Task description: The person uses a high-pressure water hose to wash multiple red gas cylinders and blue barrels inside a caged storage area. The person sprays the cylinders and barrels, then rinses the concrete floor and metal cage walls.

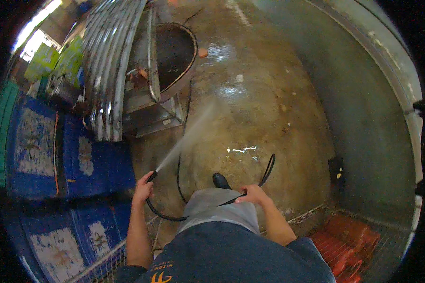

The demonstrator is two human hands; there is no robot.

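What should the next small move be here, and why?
Perhaps turn the left grip slightly rightward: it holds the nozzle, whose spray spreads forward over the floor, and the right grip holds the hose with a loop that seems to leave slack.

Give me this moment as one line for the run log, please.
left hand: holds nozzle, spraying | right hand: holds black hose | spray: forward-right, over wet floor | left side: blue containers

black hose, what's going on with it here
Someone is spraying water over a wet floor. The left hand grips the black nozzle, its spray fanning forward and to the right. The right hand holds the black hose farther along, in front of the body.
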